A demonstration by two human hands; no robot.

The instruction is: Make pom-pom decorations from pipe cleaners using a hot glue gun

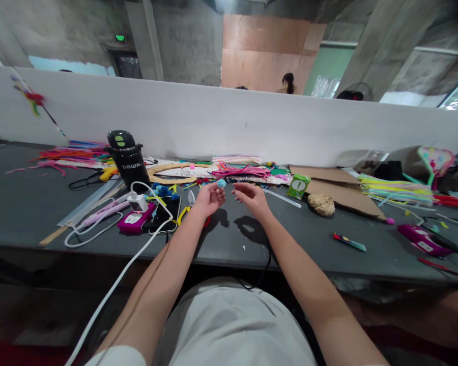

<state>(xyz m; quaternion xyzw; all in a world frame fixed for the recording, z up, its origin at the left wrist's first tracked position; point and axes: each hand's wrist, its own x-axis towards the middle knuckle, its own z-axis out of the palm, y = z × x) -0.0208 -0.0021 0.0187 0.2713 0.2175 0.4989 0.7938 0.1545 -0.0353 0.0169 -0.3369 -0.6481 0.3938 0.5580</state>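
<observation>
My left hand [209, 197] is raised a little above the dark table [30, 208], its fingers pinched on a small light-blue pom-pom [222, 183]. My right hand [251, 195] hovers just to the right of it, fingers curled and slightly apart, with nothing visible in them. Both hands cast shadows on the table below. Behind them lie pink pipe cleaners [240, 170] and a ring of tan cord [172, 173]. Scissors [191, 199] lie close to my left hand.
A black flask [126, 158], a phone [165, 214], a white charger with cable [137, 202] and a magenta glue gun [135, 222] sit left. Cardboard [339, 188], a green packet [298, 186], a brown lump [321, 204] and more pipe cleaners [397, 190] lie right. A white partition [229, 122] backs the table.
</observation>
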